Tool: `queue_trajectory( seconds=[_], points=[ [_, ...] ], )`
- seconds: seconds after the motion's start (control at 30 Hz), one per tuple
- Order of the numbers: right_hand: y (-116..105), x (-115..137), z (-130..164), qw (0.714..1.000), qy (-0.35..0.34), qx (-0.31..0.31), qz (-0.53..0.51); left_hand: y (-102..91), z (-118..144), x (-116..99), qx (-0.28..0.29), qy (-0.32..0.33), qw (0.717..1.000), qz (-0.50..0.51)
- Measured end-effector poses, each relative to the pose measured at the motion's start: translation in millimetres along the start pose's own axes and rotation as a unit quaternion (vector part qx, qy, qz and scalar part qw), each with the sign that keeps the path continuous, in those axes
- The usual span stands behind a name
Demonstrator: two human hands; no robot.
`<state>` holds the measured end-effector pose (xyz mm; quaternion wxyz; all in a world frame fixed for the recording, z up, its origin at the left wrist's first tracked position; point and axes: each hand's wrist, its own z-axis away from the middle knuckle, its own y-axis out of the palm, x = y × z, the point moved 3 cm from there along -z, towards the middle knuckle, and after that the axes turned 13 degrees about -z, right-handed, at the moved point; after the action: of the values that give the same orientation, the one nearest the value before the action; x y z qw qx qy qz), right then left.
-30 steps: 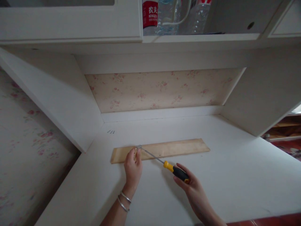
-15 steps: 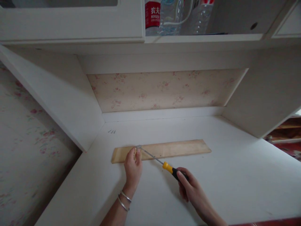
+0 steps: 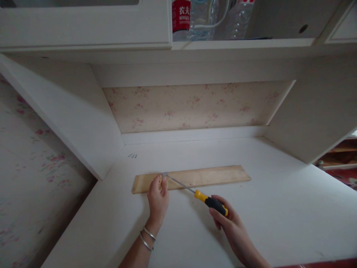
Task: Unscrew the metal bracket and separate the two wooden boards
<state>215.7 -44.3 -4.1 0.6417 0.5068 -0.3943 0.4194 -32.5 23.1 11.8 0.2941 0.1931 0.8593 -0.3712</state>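
You have one view only, from the camera on your head. It looks forward and down into the white desk alcove, close to your hands, and reaches up to the shelf above.

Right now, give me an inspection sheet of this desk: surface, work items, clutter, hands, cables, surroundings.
Surface: white desk top, inside a white alcove.
Work items: wooden strip lying flat; screwdriver, yellow and black handle, tip at the strip's left part.
Clutter: small dark screws near the left rear corner.
Hands: left hand pinches at the screwdriver tip; right hand grips the handle.
Cables: nothing seen.
Surroundings: floral back panel; water bottles on the shelf above.
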Motion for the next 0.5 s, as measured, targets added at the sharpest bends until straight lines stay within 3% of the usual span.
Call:
queue_trajectory(
  seconds=[0.1,0.27,0.37,0.5],
  points=[
    [0,3,1,1.0,0.007,0.007,-0.014,0.3,0,1,0.002,-0.005,1.0,-0.005],
    [5,7,7,0.992,0.11,0.041,-0.051,0.5,1,1,0.001,-0.001,1.0,-0.006],
    [7,14,8,0.987,0.103,0.055,-0.106,1.3,1,1,0.009,0.001,1.0,-0.004],
    [5,19,3,0.991,0.089,0.018,-0.1,2.0,2,0,0.008,-0.001,1.0,0.0]
  ],
)
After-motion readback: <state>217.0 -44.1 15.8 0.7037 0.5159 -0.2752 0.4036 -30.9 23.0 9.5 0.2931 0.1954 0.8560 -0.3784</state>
